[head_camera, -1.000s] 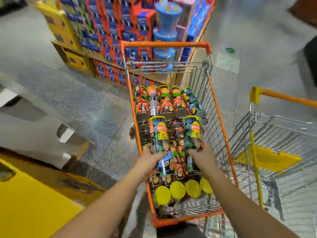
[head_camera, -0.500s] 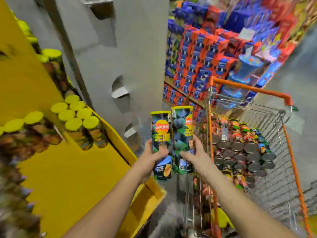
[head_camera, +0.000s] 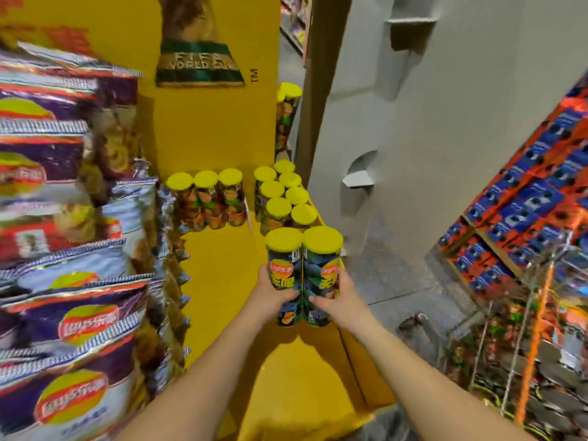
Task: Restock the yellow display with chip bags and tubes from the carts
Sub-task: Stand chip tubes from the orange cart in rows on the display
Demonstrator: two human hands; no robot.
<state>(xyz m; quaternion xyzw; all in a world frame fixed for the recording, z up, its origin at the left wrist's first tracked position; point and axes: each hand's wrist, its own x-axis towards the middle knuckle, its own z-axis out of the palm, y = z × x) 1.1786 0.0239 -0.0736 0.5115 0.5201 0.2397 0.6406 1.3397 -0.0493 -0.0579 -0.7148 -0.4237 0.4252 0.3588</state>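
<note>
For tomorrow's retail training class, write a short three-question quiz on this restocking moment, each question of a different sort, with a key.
1. True or false: each hand holds one tube upright.
2. The lids of the tubes standing on the yellow display are: A red, B yellow, C silver.
3. What stands stacked to the person's left?

Key:
1. True: the left hand grips the left tube, the right hand the right tube.
2. B, as on the shelved tubes.
3. Chip bags.

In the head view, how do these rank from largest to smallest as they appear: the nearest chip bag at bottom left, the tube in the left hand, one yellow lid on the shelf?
1. Chip bag: largest, partly because it is near the camera.
2. Tube in the left hand.
3. Yellow lid: smallest.
</note>
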